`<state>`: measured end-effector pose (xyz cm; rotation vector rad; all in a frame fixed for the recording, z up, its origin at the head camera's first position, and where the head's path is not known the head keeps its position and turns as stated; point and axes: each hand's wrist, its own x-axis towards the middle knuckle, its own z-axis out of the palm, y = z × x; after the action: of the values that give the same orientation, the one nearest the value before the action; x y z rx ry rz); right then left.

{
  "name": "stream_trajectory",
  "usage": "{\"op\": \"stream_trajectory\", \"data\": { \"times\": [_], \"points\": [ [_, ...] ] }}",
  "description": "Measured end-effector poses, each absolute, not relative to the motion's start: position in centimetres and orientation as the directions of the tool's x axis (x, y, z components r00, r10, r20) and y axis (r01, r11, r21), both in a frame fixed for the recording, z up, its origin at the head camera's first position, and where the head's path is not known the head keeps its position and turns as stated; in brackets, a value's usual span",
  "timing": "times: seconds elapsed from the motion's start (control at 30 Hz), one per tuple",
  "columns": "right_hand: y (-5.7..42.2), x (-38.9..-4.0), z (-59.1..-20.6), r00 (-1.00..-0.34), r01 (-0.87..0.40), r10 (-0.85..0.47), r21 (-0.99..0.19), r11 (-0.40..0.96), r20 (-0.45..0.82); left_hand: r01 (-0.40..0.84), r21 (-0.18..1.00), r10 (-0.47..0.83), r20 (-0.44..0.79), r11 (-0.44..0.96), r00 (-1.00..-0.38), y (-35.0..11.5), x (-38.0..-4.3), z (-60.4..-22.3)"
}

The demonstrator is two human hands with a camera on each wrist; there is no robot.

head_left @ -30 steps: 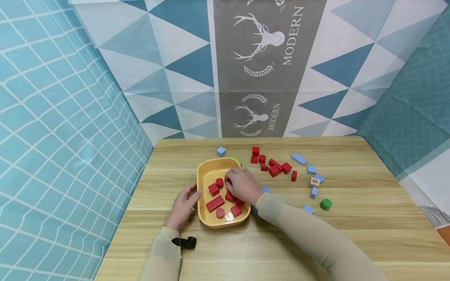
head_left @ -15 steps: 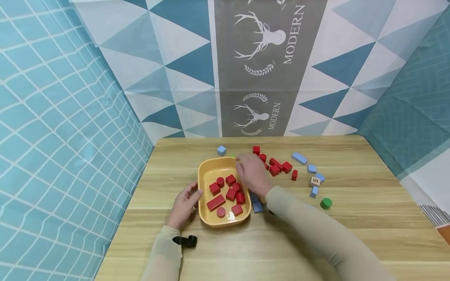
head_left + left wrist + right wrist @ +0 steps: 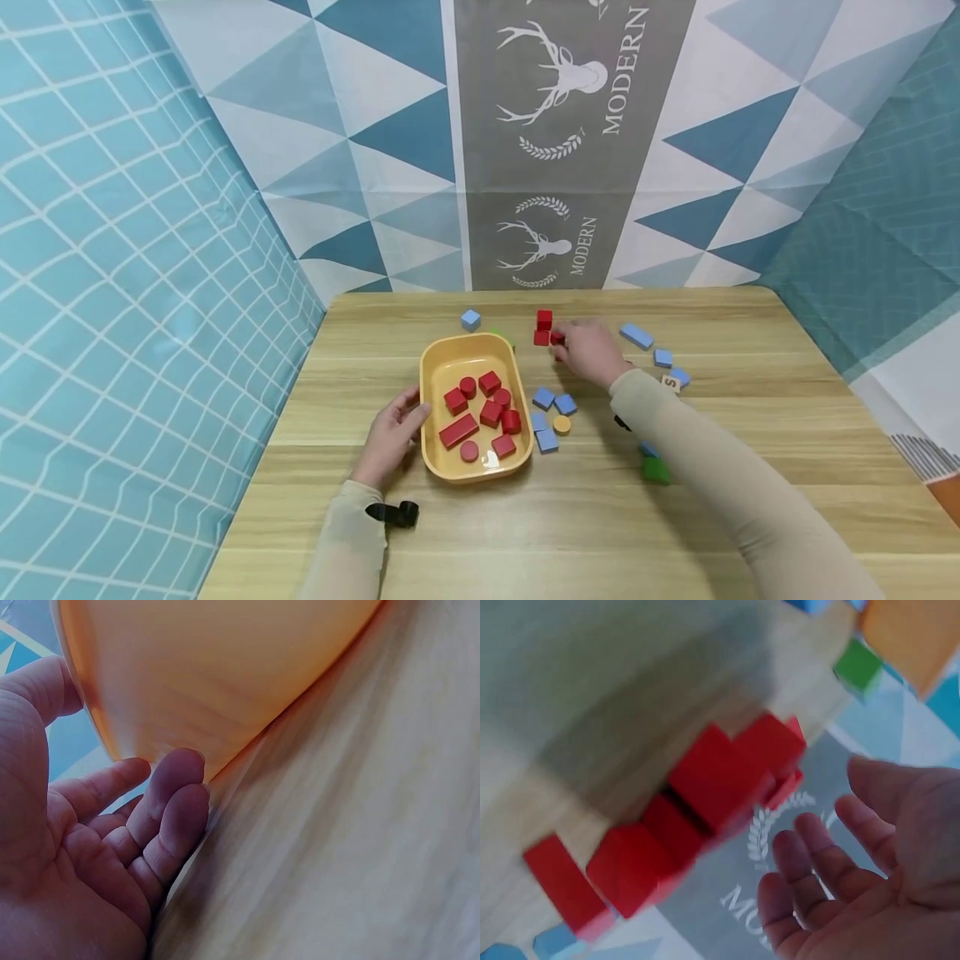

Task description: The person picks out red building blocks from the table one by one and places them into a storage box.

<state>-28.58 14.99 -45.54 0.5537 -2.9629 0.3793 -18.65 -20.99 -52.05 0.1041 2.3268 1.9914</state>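
Note:
A yellow plastic tray [image 3: 450,347] holds several red blocks [image 3: 458,431], both cylinders and box shapes. My left hand [image 3: 392,433] holds its left side. In the left wrist view, the thumb hooks over the rim while the fingertips [image 3: 182,766] touch the outer wall. My right hand [image 3: 592,353] reaches over the red pile behind and right of the tray, hiding most of it in the head view. A red cube [image 3: 544,319] shows just beyond the fingers. In the right wrist view, the hand's fingers are spread beside a red block [image 3: 718,777], with nothing between them.
Several blue blocks [image 3: 547,440] and a yellow disc [image 3: 562,425] lie right of the tray. Farther right are a blue bar [image 3: 636,336], a lettered wooden cube [image 3: 671,383] and a green block [image 3: 656,470] partly behind the sleeve. A blue cube [image 3: 470,320] sits behind the tray.
My right hand has left the tray and moved right and back to the red pile. Red blocks it covered in the tray now show. The left hand stays at the tray's side.

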Motion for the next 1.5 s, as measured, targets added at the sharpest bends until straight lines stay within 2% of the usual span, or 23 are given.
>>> {"op": "stream_trajectory", "data": {
  "times": [0.13, 0.33, 0.43, 0.6, 0.67, 0.73, 0.87, 0.93, 1.17, 1.4, 1.5],
  "points": [
    [14.3, -28.0, -46.7, -0.908, -0.401, -0.377, -0.112, 0.909, 0.184, -0.003, 0.990, 0.108, -0.019, 0.144, -0.994, -21.0, -18.6, -52.0],
    [13.6, -27.8, -48.0, -0.916, -0.390, -0.379, -0.081, 0.917, 0.129, -0.018, 0.989, 0.100, -0.033, 0.149, -0.994, -21.0, -18.5, -51.9],
    [13.2, -27.6, -47.7, -0.923, -0.377, -0.362, -0.123, 0.918, 0.127, -0.025, 0.989, 0.111, -0.042, 0.148, -0.993, -20.9, -18.3, -51.0],
    [10.9, -27.0, -44.7, -0.896, -0.415, -0.333, -0.283, 0.865, 0.294, -0.020, 0.987, 0.120, -0.040, 0.160, -0.992, -21.0, -17.9, -49.9],
    [9.4, -26.2, -43.6, -0.868, -0.469, -0.363, -0.318, 0.824, 0.340, -0.013, 0.988, 0.109, -0.030, 0.156, -0.994, -21.2, -18.2, -50.8],
    [7.8, -25.2, -43.2, -0.843, -0.527, -0.425, -0.345, 0.777, 0.329, -0.011, 0.989, 0.099, -0.026, 0.145, -0.995, -21.4, -18.6, -51.8],
    [5.6, -23.3, -44.7, -0.750, -0.661, -0.599, -0.299, 0.688, 0.279, -0.007, 0.989, 0.093, -0.021, 0.148, -0.995, -21.2, -18.5, -52.0],
    [5.1, -22.8, -45.5, -0.724, -0.689, -0.640, -0.270, 0.672, 0.257, -0.005, 0.989, 0.094, -0.019, 0.148, -0.995, -21.1, -18.6, -52.0],
    [4.5, -22.7, -46.5, -0.728, -0.685, -0.625, -0.283, 0.671, 0.281, -0.012, 0.988, 0.084, -0.025, 0.152, -0.996, -21.1, -18.6, -51.7],
    [3.9, -22.2, -46.6, -0.726, -0.681, -0.653, -0.356, 0.640, 0.215, -0.012, 0.988, 0.090, -0.027, 0.154, -0.996, -21.1, -18.6, -51.9],
    [3.7, -22.0, -46.9, -0.723, -0.686, -0.660, -0.325, 0.651, 0.203, -0.015, 0.989, 0.093, -0.029, 0.144, -0.995, -21.0, -18.6, -51.9]
  ]
}}
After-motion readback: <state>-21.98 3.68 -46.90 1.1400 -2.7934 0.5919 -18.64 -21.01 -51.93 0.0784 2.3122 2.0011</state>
